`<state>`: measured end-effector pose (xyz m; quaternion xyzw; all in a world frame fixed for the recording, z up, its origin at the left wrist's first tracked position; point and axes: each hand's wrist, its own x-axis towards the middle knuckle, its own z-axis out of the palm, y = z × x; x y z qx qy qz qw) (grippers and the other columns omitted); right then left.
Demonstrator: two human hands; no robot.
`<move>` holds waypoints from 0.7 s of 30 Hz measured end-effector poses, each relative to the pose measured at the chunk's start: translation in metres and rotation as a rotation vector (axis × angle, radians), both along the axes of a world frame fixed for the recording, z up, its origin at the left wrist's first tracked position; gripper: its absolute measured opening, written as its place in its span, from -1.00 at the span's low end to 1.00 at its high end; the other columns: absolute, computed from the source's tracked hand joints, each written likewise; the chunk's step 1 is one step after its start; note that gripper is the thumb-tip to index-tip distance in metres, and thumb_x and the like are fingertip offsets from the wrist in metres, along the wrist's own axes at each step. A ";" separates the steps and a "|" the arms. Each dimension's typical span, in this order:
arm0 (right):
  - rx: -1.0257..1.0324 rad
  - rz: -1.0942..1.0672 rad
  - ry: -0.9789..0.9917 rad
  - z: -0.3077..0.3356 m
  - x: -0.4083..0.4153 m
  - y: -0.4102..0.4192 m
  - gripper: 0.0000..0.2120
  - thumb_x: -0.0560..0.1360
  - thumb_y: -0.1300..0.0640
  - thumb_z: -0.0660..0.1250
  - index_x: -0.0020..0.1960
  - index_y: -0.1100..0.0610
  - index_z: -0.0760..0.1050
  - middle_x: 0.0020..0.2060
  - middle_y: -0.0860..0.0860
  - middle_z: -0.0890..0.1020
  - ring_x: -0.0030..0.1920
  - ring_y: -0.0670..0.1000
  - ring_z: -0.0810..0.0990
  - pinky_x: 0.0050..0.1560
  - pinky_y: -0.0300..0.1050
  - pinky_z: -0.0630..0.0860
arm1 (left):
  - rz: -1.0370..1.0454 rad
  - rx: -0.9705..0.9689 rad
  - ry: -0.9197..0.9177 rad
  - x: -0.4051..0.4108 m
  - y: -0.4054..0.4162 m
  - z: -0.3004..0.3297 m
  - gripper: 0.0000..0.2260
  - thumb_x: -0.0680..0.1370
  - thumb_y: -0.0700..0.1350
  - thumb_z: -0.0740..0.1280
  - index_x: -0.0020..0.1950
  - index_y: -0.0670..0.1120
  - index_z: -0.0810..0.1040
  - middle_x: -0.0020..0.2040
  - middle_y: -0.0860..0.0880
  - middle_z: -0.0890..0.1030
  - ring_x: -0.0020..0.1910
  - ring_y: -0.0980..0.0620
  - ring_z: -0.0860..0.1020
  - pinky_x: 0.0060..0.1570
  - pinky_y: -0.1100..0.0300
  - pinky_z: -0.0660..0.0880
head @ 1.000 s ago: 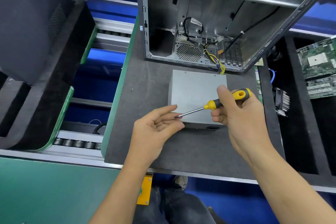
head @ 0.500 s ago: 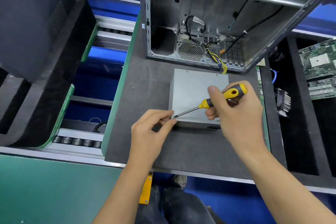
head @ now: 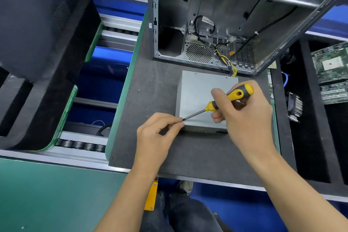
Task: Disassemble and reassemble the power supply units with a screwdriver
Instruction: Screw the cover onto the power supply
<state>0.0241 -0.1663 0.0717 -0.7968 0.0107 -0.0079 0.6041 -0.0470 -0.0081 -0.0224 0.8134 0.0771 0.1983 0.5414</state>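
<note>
A grey metal power supply unit [head: 197,96] lies flat on the dark foam mat [head: 150,88], in front of an open computer case [head: 226,15]. Yellow and black wires [head: 228,62] run from the unit's far edge into the case. My right hand [head: 243,117] grips the yellow-and-black handle of a screwdriver [head: 228,98], its shaft pointing down-left. My left hand [head: 156,137] pinches the screwdriver's tip at the unit's near left corner; whether a screw sits between the fingers is hidden.
A black tower case [head: 33,24] stands at the far left beside a roller conveyor [head: 81,145]. On the right, a black tray holds circuit boards [head: 331,73] and a heatsink [head: 294,105]. A green bench surface [head: 47,194] lies near left.
Both hands moved slightly forward over the unit's near edge. My left fingers, relaxed around the tip earlier, now pinch it at the unit's near left corner.
</note>
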 end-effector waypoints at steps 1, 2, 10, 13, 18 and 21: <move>-0.024 0.014 -0.018 0.002 0.000 0.001 -0.70 0.44 -0.02 0.49 -0.21 0.00 0.36 -0.41 0.07 0.60 -0.43 0.07 0.67 -0.43 -0.14 0.57 | 0.002 -0.001 -0.002 0.000 0.000 -0.001 -0.91 0.45 -0.30 0.52 -0.08 -0.16 0.73 -0.12 0.00 0.67 -0.13 0.07 0.64 -0.06 0.26 0.56; -0.046 0.032 -0.037 0.004 0.000 0.003 -0.70 0.44 -0.01 0.49 -0.19 0.01 0.36 -0.39 0.08 0.59 -0.44 0.05 0.66 -0.43 -0.20 0.55 | 0.004 -0.003 -0.003 0.000 0.000 -0.001 -0.91 0.45 -0.30 0.52 -0.08 -0.16 0.73 -0.12 0.00 0.67 -0.13 0.07 0.64 -0.06 0.26 0.56; -0.503 0.446 -0.236 0.036 0.003 0.012 -0.75 0.51 -0.07 0.38 0.02 -0.08 0.31 -0.31 -0.04 0.58 -0.31 -0.03 0.64 -0.25 0.00 0.58 | 0.016 -0.059 0.051 -0.002 -0.003 0.005 -0.91 0.45 -0.31 0.52 -0.09 -0.18 0.73 -0.14 -0.04 0.67 -0.15 0.03 0.63 -0.07 0.24 0.55; -0.646 0.587 -0.279 0.052 0.008 0.018 -0.85 0.50 0.05 0.28 -0.03 -0.02 0.30 -0.34 -0.05 0.56 -0.30 -0.04 0.58 -0.27 0.02 0.54 | 0.018 -0.094 0.078 -0.002 -0.004 0.008 -0.91 0.45 -0.32 0.53 -0.09 -0.16 0.73 -0.14 -0.04 0.68 -0.15 0.00 0.63 -0.08 0.25 0.53; -0.878 0.700 -0.136 0.075 0.022 0.028 -0.79 0.53 -0.09 0.26 -0.11 -0.03 0.26 -0.31 -0.04 0.62 -0.25 0.09 0.61 -0.25 0.04 0.56 | 0.035 -0.132 0.117 -0.002 -0.004 0.010 -0.91 0.46 -0.29 0.52 -0.09 -0.14 0.73 -0.15 0.00 0.68 -0.16 0.03 0.61 -0.11 0.38 0.46; -1.103 0.690 -0.193 0.080 0.029 0.033 -0.72 0.57 -0.21 0.15 -0.14 -0.02 0.28 -0.17 0.02 0.60 -0.14 0.18 0.57 -0.22 -0.02 0.49 | 0.040 -0.152 0.140 -0.002 -0.005 0.011 -0.91 0.46 -0.27 0.53 -0.09 -0.12 0.73 -0.15 0.02 0.67 -0.15 0.05 0.61 -0.12 0.41 0.46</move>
